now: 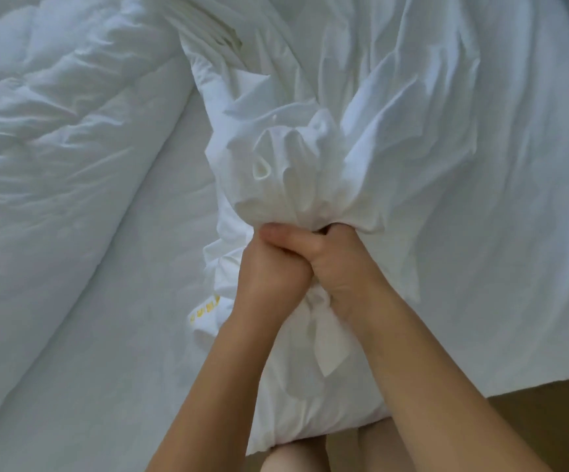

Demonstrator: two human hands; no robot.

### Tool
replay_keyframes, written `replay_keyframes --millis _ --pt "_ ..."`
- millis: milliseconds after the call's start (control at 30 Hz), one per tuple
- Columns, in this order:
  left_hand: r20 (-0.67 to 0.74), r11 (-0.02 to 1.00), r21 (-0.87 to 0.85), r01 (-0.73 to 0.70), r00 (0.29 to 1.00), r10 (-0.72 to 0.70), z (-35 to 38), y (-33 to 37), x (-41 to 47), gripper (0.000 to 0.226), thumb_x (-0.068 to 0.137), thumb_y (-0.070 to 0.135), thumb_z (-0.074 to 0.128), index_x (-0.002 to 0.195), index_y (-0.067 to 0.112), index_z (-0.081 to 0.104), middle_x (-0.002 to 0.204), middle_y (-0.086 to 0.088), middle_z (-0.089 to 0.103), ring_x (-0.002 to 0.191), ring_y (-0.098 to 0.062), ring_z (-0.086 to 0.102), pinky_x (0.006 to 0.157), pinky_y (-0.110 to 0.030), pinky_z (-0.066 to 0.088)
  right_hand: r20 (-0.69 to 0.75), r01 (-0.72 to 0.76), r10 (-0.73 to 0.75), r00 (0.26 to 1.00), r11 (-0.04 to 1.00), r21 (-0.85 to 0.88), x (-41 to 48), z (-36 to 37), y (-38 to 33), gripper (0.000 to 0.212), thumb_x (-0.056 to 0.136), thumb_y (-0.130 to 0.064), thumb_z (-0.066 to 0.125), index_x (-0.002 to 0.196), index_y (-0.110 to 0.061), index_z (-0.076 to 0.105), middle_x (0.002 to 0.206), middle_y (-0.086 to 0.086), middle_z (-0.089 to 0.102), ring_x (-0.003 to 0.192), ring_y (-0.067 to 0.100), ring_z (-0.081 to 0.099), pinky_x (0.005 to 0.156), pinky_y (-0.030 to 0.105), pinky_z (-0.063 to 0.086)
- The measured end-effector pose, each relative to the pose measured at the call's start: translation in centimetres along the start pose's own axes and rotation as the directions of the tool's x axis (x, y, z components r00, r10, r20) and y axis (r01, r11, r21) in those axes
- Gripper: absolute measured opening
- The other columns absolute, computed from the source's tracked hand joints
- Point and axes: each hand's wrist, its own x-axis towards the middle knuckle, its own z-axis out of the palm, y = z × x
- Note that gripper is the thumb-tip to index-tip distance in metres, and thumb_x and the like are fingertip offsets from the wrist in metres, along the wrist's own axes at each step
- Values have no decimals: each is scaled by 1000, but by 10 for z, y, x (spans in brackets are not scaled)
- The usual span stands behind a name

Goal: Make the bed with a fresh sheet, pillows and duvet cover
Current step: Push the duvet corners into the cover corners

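Note:
A white duvet cover (429, 137) lies crumpled across the right half of the bed. One bunched corner of the duvet cover (286, 172) sticks up in the middle. My left hand (269, 270) and my right hand (330, 257) grip the gathered fabric just below that bunch, pressed side by side. The right thumb lies across the left hand. A puffy white duvet (58, 131) lies rumpled along the left side. Between them shows the white fitted sheet (112, 335). A yellow label (204, 306) peeks from the fabric left of my left wrist.
The bed's near edge runs along the bottom right, with brown wooden floor (531, 420) beyond it. My bare legs (310, 454) show at the bottom centre. Folded white cloth (208, 32) lies at the top near the duvet.

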Motion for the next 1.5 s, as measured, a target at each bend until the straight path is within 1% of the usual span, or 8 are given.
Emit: replay_keyframes --millis 133,400,633,867,1033,1200,1400,1500 --pt "75 991 60 -120 990 115 -40 -13 -22 20 71 20 55 89 22 63 82 3 69 81 -12 66 70 -41 56 84 -158 157 984 987 15 4 36 3 17 69 -13 81 84 -14 73 89 -1 75 93 11 68 88 24 50" --pt "59 909 401 -113 994 97 -137 -81 -39 43 62 52 50 104 39 53 93 15 64 93 -17 60 76 -40 53 235 -167 244 941 938 -304 7 136 48 33 68 -24 82 98 -14 72 94 2 74 94 16 69 95 37 50" --pt "240 981 -170 97 969 -54 -215 -186 -33 40 66 50 64 104 38 59 111 12 60 104 0 57 85 -21 48 46 -134 155 987 942 -307 32 218 113 8 71 -18 75 70 -12 70 69 4 71 69 21 71 69 35 56" --pt "-282 931 163 326 920 -273 -315 -327 6 56 88 17 56 142 13 41 144 -6 45 131 -22 41 105 -27 30 -111 -122 87 990 925 -359 66 251 167 12 75 3 67 78 -8 64 75 6 68 59 16 65 59 33 55" --pt "-618 796 406 450 776 -124 -383 -377 49 73 84 32 59 148 18 26 152 -9 24 140 -28 20 111 -46 18 -112 -132 94 989 898 -420 93 277 204 23 77 3 66 99 -5 63 97 13 64 79 24 62 76 42 52" --pt "-707 758 87 647 576 -410 -434 -404 95 116 75 62 63 150 11 -8 153 -16 25 142 -30 21 112 -51 14 -121 -128 83 989 889 -440 112 276 221 17 76 3 66 83 -12 63 87 5 66 72 17 63 66 35 53" --pt "-480 782 397 481 835 -269 -373 -399 98 54 92 29 47 142 13 33 119 -18 59 108 -38 57 84 -41 44 -143 -134 78 987 886 -443 119 276 224 17 73 3 67 82 -12 64 90 7 66 81 24 64 77 39 52" --pt "-130 770 604 207 978 -161 -298 -398 46 55 91 22 45 144 19 33 116 -15 56 103 -37 57 78 -39 45 -143 -142 87 986 886 -441 117 277 223 18 72 2 69 79 -14 63 88 8 65 79 24 63 73 38 53"
